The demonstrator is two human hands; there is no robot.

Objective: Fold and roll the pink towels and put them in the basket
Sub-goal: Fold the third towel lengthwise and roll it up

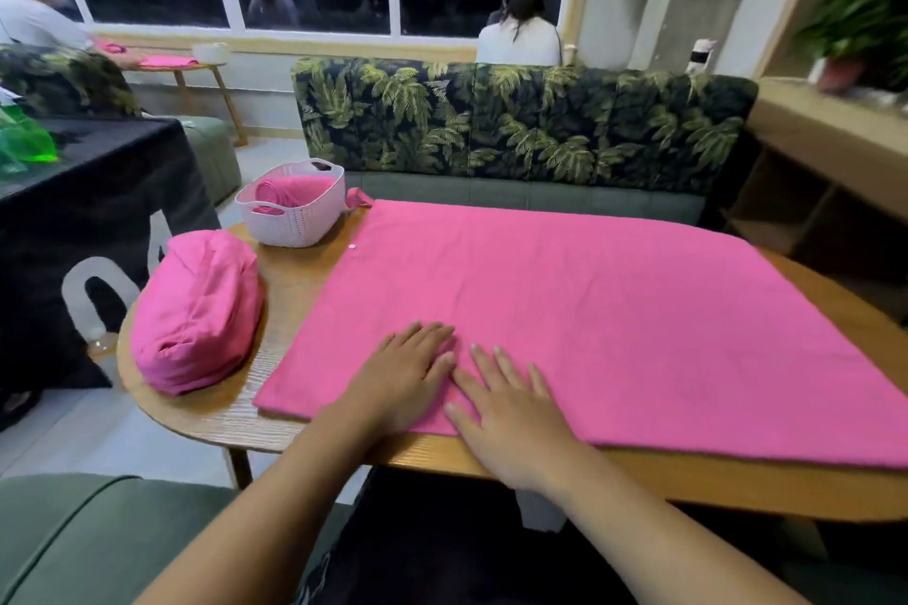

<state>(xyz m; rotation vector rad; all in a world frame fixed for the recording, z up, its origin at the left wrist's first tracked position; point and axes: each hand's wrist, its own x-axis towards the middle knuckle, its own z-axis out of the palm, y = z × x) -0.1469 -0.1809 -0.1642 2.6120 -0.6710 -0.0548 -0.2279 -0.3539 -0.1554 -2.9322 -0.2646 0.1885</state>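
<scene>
A: Item one, spread towel (pixel 614 310): pink, laid flat over most of the table (pixel 290 280), its near edge along the table's front edge. Step in hand?

B: By my reading, smoothing ahead of the first fold. Advice: press outward from the middle toward the corners, so that no crease gets folded in. Then bring edge to edge squarely, since a crooked fold gives a lopsided roll.

A: Item two, left hand (pixel 408 373)?

B: Palm down on the towel near its front edge, fingers straight and close together, pointing away from the body. Grip: fully open, nothing held, only pressing the cloth.

A: Item three, right hand (pixel 511 408)?

B: Just beside the left, thumbs nearly meeting. Palm down, fingers straight and slightly fanned, heel of the hand over the table's front edge. Grip: likewise open, holding nothing. Both forearms reach in from below and converge.

A: Item four, basket (pixel 295 224)?

B: White, perforated, at the table's far left, just beside the spread towel's far left corner. One rolled towel (pixel 295 192) lies inside.

A: Item five?

B: A heap of towels (pixel 196 310), pink, unfolded, on the table's left end, nearer than the basket. Awaiting their turn, I judge, so much of the task remains.
</scene>
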